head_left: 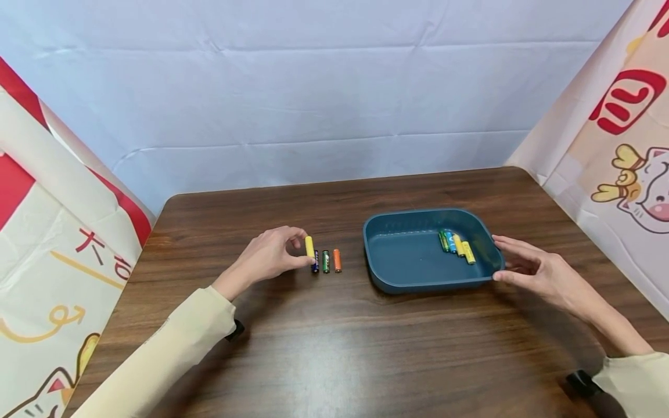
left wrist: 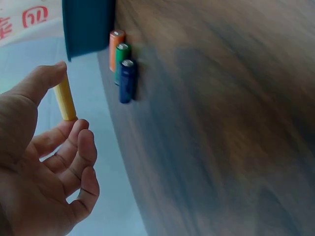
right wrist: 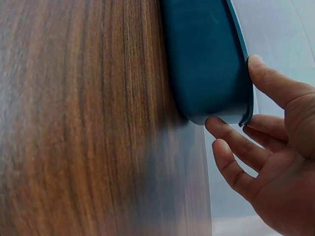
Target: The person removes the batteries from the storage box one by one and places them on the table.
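Left hand (head_left: 269, 255) pinches yellow battery (head_left: 309, 246), lifted clear; right hand (head_left: 538, 271), fingers relaxed, steadies tray (head_left: 402, 281) at 3 o'clock.

The head view looks forward and down from above the near edge of the table (head_left: 334, 348), far enough back to take in both forearms and the cloth backdrop.

The left wrist view sits close behind the left hand (left wrist: 44, 167), looking along its palm past the fingertips; the yellow battery (left wrist: 65, 102) pinched there fills the near field, with three batteries (left wrist: 123, 66) beyond the fingertips and a corner of the tray (left wrist: 88, 27) further on.

The right wrist view looks from just behind the right hand (right wrist: 275, 157), very near, at the tray's end wall (right wrist: 206, 64) between thumb and fingers.

All three views share the tray (head_left: 418, 278) and the tabletop.
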Demonstrator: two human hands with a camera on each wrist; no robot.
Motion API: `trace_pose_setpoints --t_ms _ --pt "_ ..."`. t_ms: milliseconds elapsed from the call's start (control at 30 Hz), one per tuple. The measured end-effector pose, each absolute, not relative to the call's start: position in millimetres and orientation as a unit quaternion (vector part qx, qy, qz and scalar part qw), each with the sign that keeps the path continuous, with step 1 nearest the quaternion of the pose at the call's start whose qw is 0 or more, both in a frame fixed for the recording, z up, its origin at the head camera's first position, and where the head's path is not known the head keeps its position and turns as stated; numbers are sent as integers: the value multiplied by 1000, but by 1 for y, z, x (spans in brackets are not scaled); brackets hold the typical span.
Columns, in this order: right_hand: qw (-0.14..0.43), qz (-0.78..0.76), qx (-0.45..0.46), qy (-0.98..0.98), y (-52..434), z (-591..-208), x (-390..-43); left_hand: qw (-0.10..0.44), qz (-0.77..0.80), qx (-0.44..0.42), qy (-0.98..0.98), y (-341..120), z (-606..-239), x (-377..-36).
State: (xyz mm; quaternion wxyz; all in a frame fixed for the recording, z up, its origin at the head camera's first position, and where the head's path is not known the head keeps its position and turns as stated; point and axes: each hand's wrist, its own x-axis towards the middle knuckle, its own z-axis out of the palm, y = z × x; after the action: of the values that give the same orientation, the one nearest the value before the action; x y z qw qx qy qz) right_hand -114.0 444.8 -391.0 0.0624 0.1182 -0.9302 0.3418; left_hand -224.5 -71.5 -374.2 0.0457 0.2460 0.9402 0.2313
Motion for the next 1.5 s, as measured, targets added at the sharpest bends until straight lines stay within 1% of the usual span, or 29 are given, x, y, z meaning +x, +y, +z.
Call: trace_pose_setpoints --t_ms 300,600,900,1500 --pt "64 344 120 -929 446 -393 -114 75 217 231 945 -82 -391 -229" --pt "63 345 119 -929 445 -393 -113 86 203 251 943 -83 -405 -233" --pt "61 339 114 -932 445 -391 -113 86 178 258 946 -80 -409 -235" --pt "66 341 123 -930 444 -391 -113 92 178 235 951 -77 -412 -231"
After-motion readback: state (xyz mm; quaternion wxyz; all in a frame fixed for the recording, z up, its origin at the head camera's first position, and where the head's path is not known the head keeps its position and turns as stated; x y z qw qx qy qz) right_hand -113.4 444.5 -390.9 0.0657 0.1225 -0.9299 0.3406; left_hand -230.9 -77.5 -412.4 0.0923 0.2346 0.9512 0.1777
